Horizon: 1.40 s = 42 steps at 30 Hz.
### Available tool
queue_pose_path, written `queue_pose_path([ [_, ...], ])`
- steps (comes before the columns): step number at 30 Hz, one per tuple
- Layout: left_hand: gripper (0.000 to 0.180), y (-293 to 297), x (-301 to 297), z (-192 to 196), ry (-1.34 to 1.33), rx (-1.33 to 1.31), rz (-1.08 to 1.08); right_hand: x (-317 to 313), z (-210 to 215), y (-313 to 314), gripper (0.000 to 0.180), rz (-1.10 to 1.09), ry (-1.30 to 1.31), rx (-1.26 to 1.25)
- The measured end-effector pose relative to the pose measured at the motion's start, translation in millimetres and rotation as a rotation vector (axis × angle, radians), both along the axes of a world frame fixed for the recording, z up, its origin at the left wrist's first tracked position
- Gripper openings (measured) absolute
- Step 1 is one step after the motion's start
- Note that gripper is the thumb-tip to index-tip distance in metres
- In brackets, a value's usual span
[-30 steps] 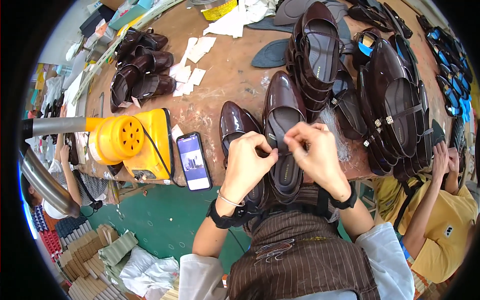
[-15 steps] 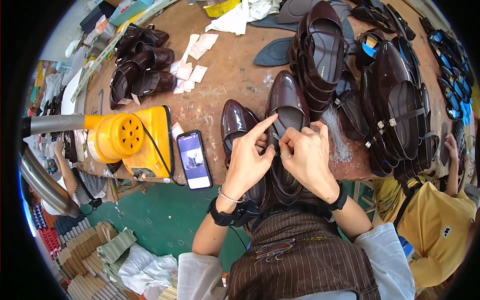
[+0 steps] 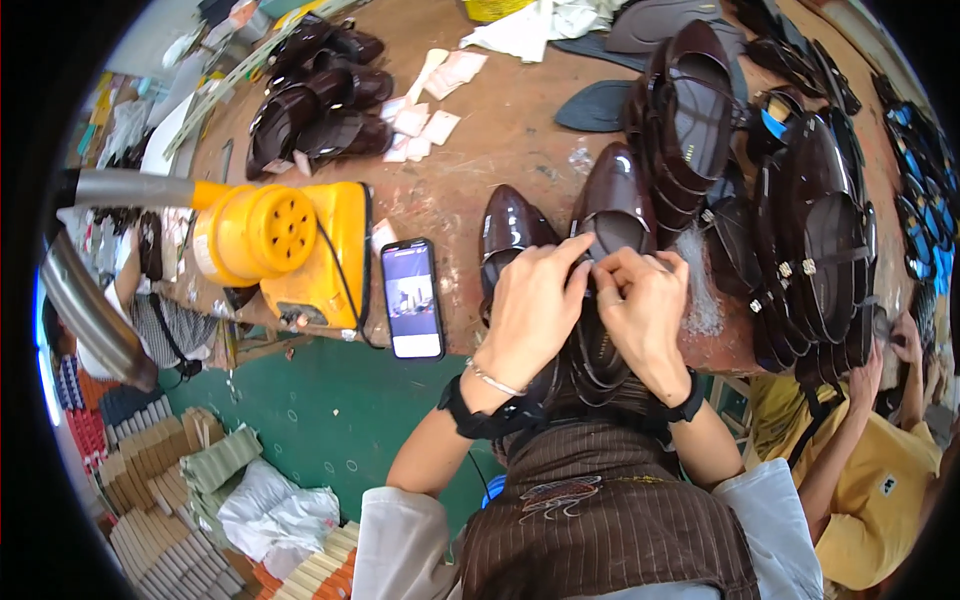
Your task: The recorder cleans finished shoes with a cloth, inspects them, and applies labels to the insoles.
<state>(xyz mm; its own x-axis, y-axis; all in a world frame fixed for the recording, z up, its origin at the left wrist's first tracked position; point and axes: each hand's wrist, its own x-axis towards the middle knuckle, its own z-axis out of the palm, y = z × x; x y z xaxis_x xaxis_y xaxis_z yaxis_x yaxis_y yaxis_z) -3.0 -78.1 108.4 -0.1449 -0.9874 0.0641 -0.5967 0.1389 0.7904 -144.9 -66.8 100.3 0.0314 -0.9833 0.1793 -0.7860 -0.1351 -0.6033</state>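
Note:
A glossy dark burgundy pointed-toe shoe lies in front of me, toe away, at the table's near edge. My left hand grips its left side, index finger and thumb at the opening. On the other side, my right hand is closed in a pinch over the opening; whatever sits between its fingertips is too small and covered to name. Thin straps show below my hands. A matching shoe lies just left, partly behind my left hand.
A phone and a yellow machine lie to the left. Stacked shoes and strapped shoes crowd the right, beside a tuft of grey threads. A co-worker in a yellow shirt is at the right.
The whole view has shifted, so the table's things appear farther right. My hands stay at the same shoe, with slightly changed finger positions. The co-worker's hands now show beside the strapped shoes.

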Motion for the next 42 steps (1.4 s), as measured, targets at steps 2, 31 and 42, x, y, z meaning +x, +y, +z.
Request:
queue_pose_path([
  [2, 0.021, -3.9, 0.9, 9.3, -0.126, -0.046, -0.015, -2.8, 1.0, 0.9, 0.006, 0.0, 0.014, -0.014],
  [31, 0.064, 103.2, 122.7, -39.8, -0.557, 0.035, 0.196, -12.5, 7.1, -4.4, 0.005, 0.097, -0.041, 0.115],
  [42, 0.072, 109.3, 138.5, -60.2, -0.488, -0.025, 0.421, -11.9, 5.7, -2.8, 0.005, 0.076, -0.013, 0.112],
])
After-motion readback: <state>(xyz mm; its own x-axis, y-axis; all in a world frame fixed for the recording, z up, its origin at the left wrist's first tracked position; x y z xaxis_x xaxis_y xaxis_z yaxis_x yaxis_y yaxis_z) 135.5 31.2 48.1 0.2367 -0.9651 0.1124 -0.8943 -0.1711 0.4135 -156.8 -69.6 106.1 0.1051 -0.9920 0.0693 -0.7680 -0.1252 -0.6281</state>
